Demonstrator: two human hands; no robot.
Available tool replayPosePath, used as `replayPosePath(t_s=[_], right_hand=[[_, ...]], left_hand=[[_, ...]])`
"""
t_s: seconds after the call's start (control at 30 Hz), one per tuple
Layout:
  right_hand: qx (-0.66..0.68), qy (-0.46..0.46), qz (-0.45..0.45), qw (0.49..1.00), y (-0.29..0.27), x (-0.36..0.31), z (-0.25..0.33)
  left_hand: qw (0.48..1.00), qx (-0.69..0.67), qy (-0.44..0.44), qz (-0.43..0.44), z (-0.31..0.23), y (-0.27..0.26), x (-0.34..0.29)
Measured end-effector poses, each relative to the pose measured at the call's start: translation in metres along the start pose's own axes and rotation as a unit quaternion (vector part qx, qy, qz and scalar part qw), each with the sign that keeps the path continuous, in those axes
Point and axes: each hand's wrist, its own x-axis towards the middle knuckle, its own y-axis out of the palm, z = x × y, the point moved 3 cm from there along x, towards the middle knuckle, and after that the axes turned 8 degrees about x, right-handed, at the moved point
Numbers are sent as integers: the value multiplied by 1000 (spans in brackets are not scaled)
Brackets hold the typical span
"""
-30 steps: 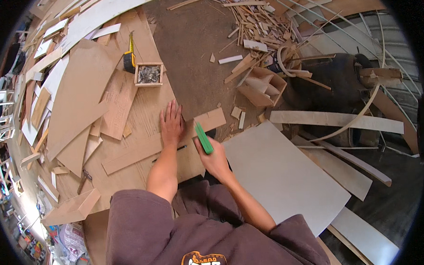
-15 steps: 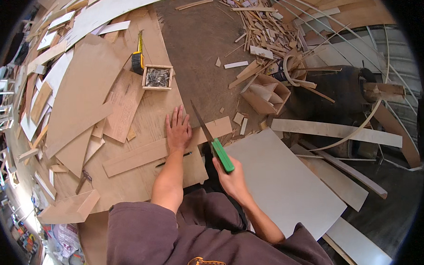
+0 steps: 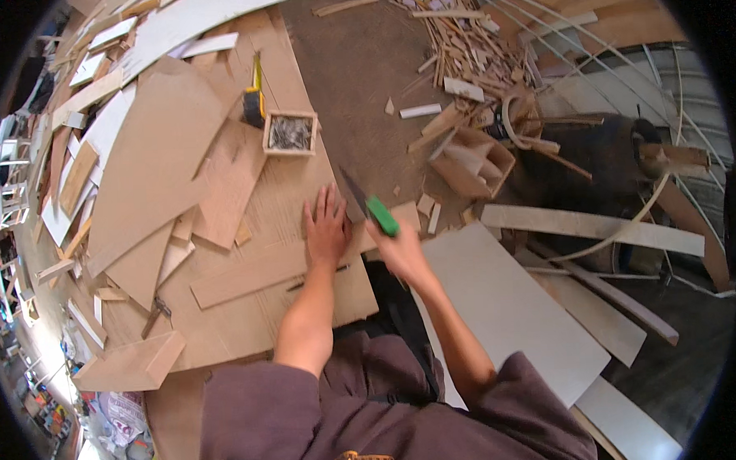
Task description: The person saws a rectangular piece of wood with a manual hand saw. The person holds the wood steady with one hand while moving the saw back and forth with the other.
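Observation:
My left hand (image 3: 328, 231) lies flat with fingers stretched out, pressing on a long, narrow wooden board (image 3: 240, 281). The board rests on the wooden worktable (image 3: 318, 301), and its right end juts past the table's edge. A handsaw (image 3: 382, 216) with a green handle is gripped in my right hand (image 3: 401, 251). Its dark blade, somewhat blurred, points away from me across the board near the table edge, just right of my left hand. Whether the teeth touch the wood is hard to see. A dark pen (image 3: 295, 287) lies beside my left forearm.
On the table are a nail box (image 3: 291, 134), a yellow-black tape measure (image 3: 254, 106), pliers (image 3: 154, 317) and stacked panel offcuts (image 3: 158, 132). Wood scraps (image 3: 479, 52) cover the floor at the far right. A pale panel (image 3: 500, 306) stands right of my legs.
My right hand has pushed the saw forward, away from my body. My left hand stays flat on the board. The whole view has shifted slightly.

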Motion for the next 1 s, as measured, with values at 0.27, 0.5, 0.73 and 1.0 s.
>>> replayPosePath(t_s=[0.27, 0.5, 0.73, 1.0], right_hand=[[48, -55, -7, 997, 5, 31, 0], [65, -14, 20, 998, -11, -11, -9], [126, 9, 27, 992, -29, -16, -9], [122, -70, 13, 990, 3, 55, -13]], left_hand=[[1000, -20, -4, -1, -5, -4, 6], [999, 4, -35, -10, 9, 2, -1], [999, -8, -37, -11, 8, 0, 0], [999, 1, -18, -30, 0, 0, 10]])
